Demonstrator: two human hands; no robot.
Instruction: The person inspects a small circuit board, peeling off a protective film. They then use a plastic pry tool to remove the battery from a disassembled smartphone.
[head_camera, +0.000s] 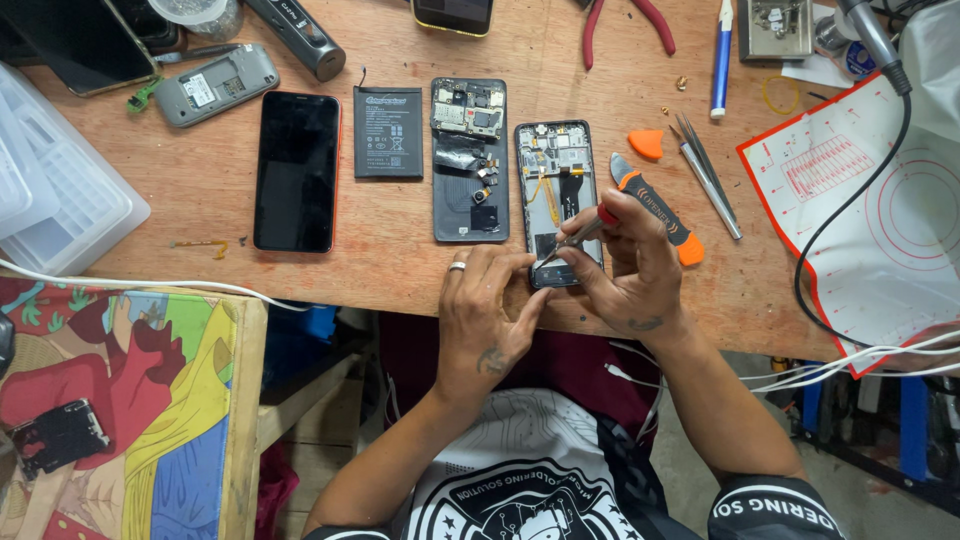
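Observation:
An opened phone frame (556, 180) lies on the wooden workbench (390, 260) near its front edge, its inner boards and cables exposed. My left hand (485, 315) steadies the frame's lower end with fingertips on it. My right hand (630, 265) grips a small red-tipped screwdriver (585, 232), its tip set on the bottom of the frame. Left of the frame lie a black back cover (469, 160) with parts on it, a flat black battery (388, 132) and a dark phone screen (296, 170).
An orange-handled opening tool (655, 208), tweezers (706, 172) and an orange pick (647, 144) lie right of the frame. A red-edged white mat (880, 240) with a black cable is at the right. Clear plastic boxes (50, 190) stand left. Red pliers (625, 22) lie at the back.

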